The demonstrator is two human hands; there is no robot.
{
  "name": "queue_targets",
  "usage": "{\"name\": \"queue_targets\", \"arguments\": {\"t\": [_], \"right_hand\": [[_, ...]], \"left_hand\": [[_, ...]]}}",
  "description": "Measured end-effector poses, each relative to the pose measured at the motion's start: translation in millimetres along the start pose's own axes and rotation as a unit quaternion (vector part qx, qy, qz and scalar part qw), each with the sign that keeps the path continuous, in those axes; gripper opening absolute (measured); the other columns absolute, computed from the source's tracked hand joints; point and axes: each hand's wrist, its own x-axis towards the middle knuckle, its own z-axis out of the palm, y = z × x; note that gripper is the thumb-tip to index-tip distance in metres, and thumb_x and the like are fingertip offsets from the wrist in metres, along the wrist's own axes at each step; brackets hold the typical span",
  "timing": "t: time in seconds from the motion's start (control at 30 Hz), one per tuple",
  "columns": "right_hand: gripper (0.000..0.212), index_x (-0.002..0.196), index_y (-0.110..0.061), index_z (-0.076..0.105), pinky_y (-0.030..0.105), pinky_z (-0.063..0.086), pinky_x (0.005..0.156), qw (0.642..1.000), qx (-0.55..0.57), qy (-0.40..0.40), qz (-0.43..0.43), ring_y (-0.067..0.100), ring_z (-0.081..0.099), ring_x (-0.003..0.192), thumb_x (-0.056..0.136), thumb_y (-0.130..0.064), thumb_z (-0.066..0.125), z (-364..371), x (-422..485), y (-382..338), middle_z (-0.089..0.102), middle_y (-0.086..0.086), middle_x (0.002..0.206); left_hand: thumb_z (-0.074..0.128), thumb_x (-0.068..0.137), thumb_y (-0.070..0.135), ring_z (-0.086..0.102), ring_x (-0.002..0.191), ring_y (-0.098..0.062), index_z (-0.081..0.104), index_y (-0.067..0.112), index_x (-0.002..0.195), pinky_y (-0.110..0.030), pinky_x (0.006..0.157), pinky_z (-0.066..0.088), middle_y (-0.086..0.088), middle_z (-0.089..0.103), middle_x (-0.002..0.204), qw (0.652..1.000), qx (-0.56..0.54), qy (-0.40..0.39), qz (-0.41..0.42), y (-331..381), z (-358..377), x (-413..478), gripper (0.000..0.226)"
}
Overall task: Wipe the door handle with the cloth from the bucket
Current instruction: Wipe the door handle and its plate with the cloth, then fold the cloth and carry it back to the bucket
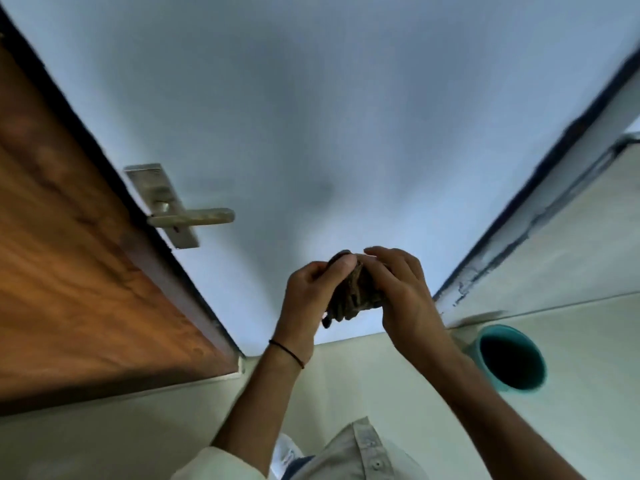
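Note:
A dark brownish cloth (353, 294) is bunched between both hands in front of the pale blue door (311, 116). My left hand (311, 292) grips its left side with the thumb over the top. My right hand (401, 289) clasps its right side. The metal lever door handle (194, 216) on its back plate sits to the upper left of the hands, well apart from the cloth. The teal bucket (510, 360) stands on the floor at the lower right, its inside dark.
A wooden panel (69, 254) borders the door on the left. On the right stands a white door frame (519, 237) and a pale wall. The pale floor (381, 375) lies below, with my shirt and sleeves at the bottom edge.

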Motion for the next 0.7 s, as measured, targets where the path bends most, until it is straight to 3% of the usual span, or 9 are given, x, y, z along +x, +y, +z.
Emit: {"name": "queue_targets", "arguments": {"t": [0.07,0.1,0.2,0.27,0.37,0.47,0.57,0.7], "right_hand": [[0.060,0.140,-0.023,0.054,0.020,0.039,0.104,0.992,0.087,0.032,0.089,0.015,0.040,0.133,0.090,0.009,0.055,-32.8,-32.5,22.9,0.047,0.002,0.146],[0.056,0.142,-0.027,0.050,0.025,0.042,0.106,0.973,0.176,0.040,0.144,0.011,0.044,0.133,0.094,-0.001,0.058,-45.4,-46.2,31.8,0.049,-0.001,0.145],[0.049,0.140,-0.026,0.050,0.040,0.051,0.101,0.838,0.461,0.066,0.285,0.017,0.067,0.115,0.094,-0.021,0.065,-89.0,-98.6,58.9,0.070,0.004,0.123],[0.047,0.133,-0.021,0.056,0.042,0.052,0.098,0.783,0.516,0.086,0.338,0.020,0.070,0.109,0.089,-0.037,0.064,-110.4,-132.0,75.1,0.074,0.007,0.115],[0.044,0.121,-0.015,0.065,0.029,0.056,0.084,0.783,0.469,0.113,0.392,0.014,0.072,0.102,0.091,-0.046,0.060,-138.6,-191.1,102.1,0.076,0.004,0.108],[0.021,0.101,-0.008,0.072,0.021,0.054,0.069,0.777,0.408,0.168,0.449,0.013,0.073,0.083,0.093,-0.026,0.065,-161.9,-247.2,130.7,0.077,0.007,0.092],[0.016,0.103,-0.010,0.070,0.019,0.056,0.063,0.764,0.382,0.197,0.480,0.014,0.073,0.081,0.092,-0.020,0.066,-186.5,-290.1,160.5,0.076,0.011,0.093],[0.017,0.107,-0.012,0.069,0.017,0.053,0.062,0.756,0.357,0.236,0.496,0.019,0.068,0.086,0.093,-0.016,0.063,-210.2,-331.1,199.8,0.070,0.013,0.101]], "left_hand": [[0.070,0.077,0.040,0.062,0.062,-0.030,0.071,0.005,0.093,-0.043,0.061,0.048,-0.029,0.067,0.081,0.999,0.000,-0.042,0.008,-3.4,36.4,-13.9,0.039],[0.068,0.080,0.035,0.062,0.066,-0.032,0.072,0.007,0.095,-0.047,0.063,0.049,-0.030,0.067,0.086,0.998,0.000,-0.061,0.010,-6.6,51.0,-19.3,0.032],[0.060,0.083,0.023,0.067,0.085,-0.030,0.071,0.011,0.104,-0.049,0.076,0.056,-0.021,0.071,0.097,0.992,0.005,-0.126,0.013,-23.6,108.7,-43.0,0.027],[0.056,0.084,0.020,0.068,0.092,-0.028,0.069,0.013,0.110,-0.044,0.082,0.057,-0.018,0.071,0.104,0.987,0.006,-0.162,0.003,-36.4,141.6,-57.9,0.030],[0.053,0.082,0.020,0.066,0.091,-0.029,0.069,0.014,0.112,-0.042,0.079,0.054,-0.019,0.070,0.105,0.980,0.027,-0.197,-0.029,-67.6,193.3,-87.0,0.034],[0.055,0.086,0.031,0.067,0.104,-0.034,0.069,0.011,0.116,-0.045,0.087,0.053,-0.017,0.071,0.114,0.963,0.045,-0.253,-0.085,-100.8,240.6,-115.0,0.038],[0.060,0.091,0.044,0.069,0.108,-0.028,0.068,0.017,0.117,-0.048,0.094,0.055,-0.012,0.073,0.113,0.935,0.098,-0.319,-0.120,-125.0,293.4,-135.2,0.038],[0.056,0.094,0.015,0.069,0.105,-0.033,0.067,0.007,0.114,-0.043,0.082,0.060,-0.014,0.074,0.107,0.937,0.091,-0.300,-0.154,-152.7,351.3,-144.1,0.025]]}}
